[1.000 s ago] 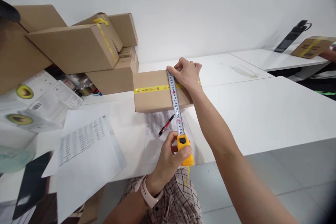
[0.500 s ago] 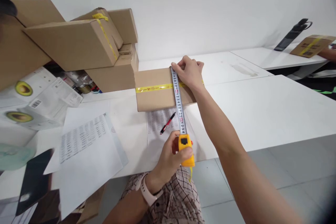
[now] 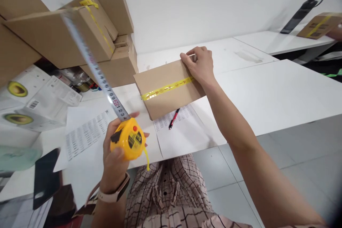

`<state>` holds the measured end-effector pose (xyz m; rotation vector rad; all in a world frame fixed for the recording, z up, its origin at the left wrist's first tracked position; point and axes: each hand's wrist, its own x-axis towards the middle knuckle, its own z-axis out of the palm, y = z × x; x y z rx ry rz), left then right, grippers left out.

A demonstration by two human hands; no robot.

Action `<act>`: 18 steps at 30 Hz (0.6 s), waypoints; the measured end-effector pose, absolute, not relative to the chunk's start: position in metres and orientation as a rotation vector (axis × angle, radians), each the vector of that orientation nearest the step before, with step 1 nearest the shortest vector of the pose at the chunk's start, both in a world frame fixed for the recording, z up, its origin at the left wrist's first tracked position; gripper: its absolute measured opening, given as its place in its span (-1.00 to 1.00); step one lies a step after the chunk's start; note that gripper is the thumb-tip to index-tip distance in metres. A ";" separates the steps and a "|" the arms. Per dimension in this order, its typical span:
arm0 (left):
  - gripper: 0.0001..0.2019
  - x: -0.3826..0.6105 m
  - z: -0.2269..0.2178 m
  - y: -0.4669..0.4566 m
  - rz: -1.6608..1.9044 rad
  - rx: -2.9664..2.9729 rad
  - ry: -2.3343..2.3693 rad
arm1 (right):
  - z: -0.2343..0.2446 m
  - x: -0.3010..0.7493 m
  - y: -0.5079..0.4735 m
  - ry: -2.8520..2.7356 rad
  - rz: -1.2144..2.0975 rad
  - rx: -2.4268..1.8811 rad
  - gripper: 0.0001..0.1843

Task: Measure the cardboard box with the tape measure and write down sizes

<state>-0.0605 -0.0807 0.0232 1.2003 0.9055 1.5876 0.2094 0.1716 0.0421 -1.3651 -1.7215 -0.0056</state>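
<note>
My left hand (image 3: 115, 166) is closed around a yellow tape measure (image 3: 130, 139), over the front part of the white table. Its metal blade (image 3: 100, 74) is pulled out and slants up to the left, blurred at the far end. My right hand (image 3: 201, 66) grips the right end of a cardboard box (image 3: 171, 73), thumb on the top face and fingers over the far edge. Yellow printed tape runs along the box, which sits turned at an angle. A red and black pen (image 3: 174, 118) rests on a printed sheet (image 3: 184, 131), partly under the box.
Stacked cardboard boxes (image 3: 96, 50) stand at the back left. White cartons with avocado pictures (image 3: 29, 96), more printed papers (image 3: 85, 131) and a dark flat phone-like object (image 3: 46, 178) lie at left. A dark bottle (image 3: 300, 13) and another taped box (image 3: 319, 25), touched by another person's hand, are far right.
The tape measure's blade has come off the box and swung left with my left hand. My right hand has let go of the blade's end and holds the box, which has turned slightly.
</note>
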 end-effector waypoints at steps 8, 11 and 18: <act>-0.49 -0.073 0.002 -0.030 1.450 1.156 0.978 | 0.033 0.229 0.150 -1.743 0.017 -1.435 -0.33; -0.52 -0.076 0.009 -0.019 1.458 1.202 0.937 | 0.040 0.230 0.132 -1.721 0.004 -1.469 -0.36; -0.45 -0.096 0.008 0.004 1.576 1.302 1.000 | 0.019 0.201 0.107 -1.496 0.022 -1.287 -0.38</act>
